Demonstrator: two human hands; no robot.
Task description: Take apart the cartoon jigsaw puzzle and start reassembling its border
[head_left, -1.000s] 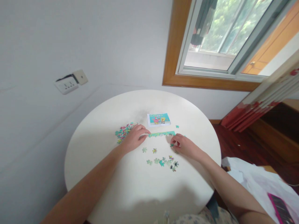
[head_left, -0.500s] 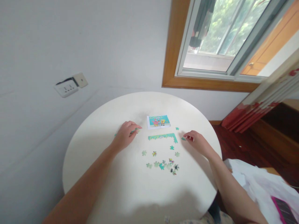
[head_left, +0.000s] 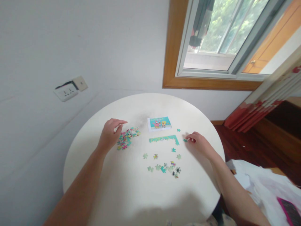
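Note:
My left hand (head_left: 112, 131) is open, fingers stretched out, at the left edge of a pile of mixed puzzle pieces (head_left: 127, 138). Pinched in the fingertips of my right hand (head_left: 195, 140) is a green puzzle piece (head_left: 185, 140), low over the table's right side. Between my hands lies a joined strip of puzzle (head_left: 163, 138), bent at its right end. Behind it is a picture card (head_left: 160, 123) with a pink and a yellow cartoon figure. Loose teal pieces (head_left: 173, 150) lie near the strip, and several more pieces (head_left: 163, 169) are scattered closer to me.
The round white table (head_left: 131, 194) stands against a wall with a socket (head_left: 67, 91). A wood-framed window (head_left: 213, 82) is at the back right, beside a red and cream curtain (head_left: 249, 113). White cloth (head_left: 256, 182) and a pink-edged phone (head_left: 289, 210) lie at lower right.
My left hand has moved left off the pile and its fingers have straightened, uncovering the pieces. My right hand stays nearly in place with its piece.

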